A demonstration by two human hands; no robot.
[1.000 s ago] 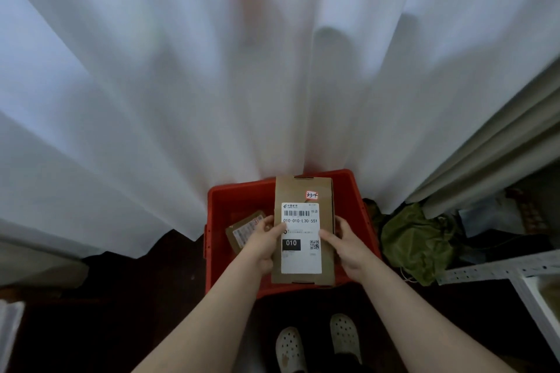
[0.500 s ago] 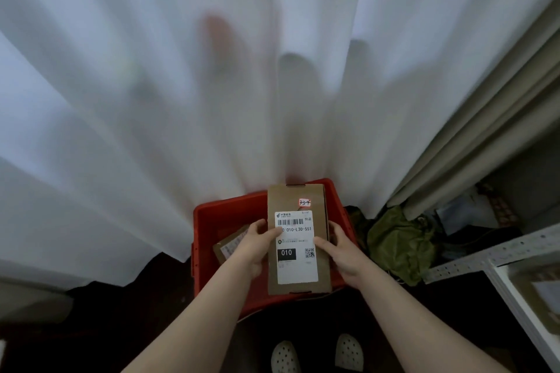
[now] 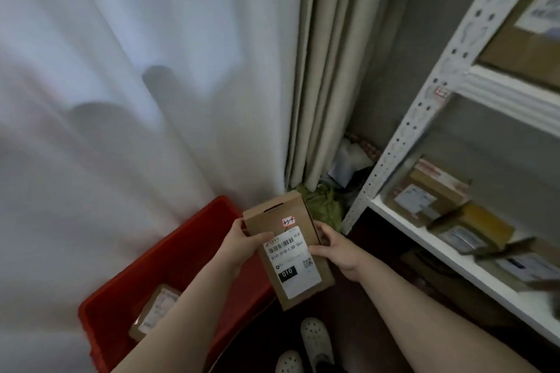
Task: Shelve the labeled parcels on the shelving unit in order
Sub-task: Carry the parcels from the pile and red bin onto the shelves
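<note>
I hold a flat brown cardboard parcel [image 3: 291,251] with a white shipping label and a small red-edged tag reading 33-4. My left hand [image 3: 245,247] grips its left edge, thumb on the front. My right hand [image 3: 336,248] grips its right edge. The parcel hangs above the right end of a red plastic crate [image 3: 127,306]. Another labeled brown parcel [image 3: 154,312] lies inside the crate. The white metal shelving unit [image 3: 448,254] stands at the right, with several labeled parcels [image 3: 430,194] on its lower shelf.
White sheer curtain fills the left, beige drapes [image 3: 327,70] hang in the middle. A green bag [image 3: 324,206] and clutter lie in the corner by the shelf post [image 3: 436,94]. A cardboard box [image 3: 527,39] sits on the upper shelf. My white shoes [image 3: 315,339] are on the dark floor.
My view has swung right, bringing the shelving unit into sight. The parcel, still in both hands, has moved right of the crate and tilted.
</note>
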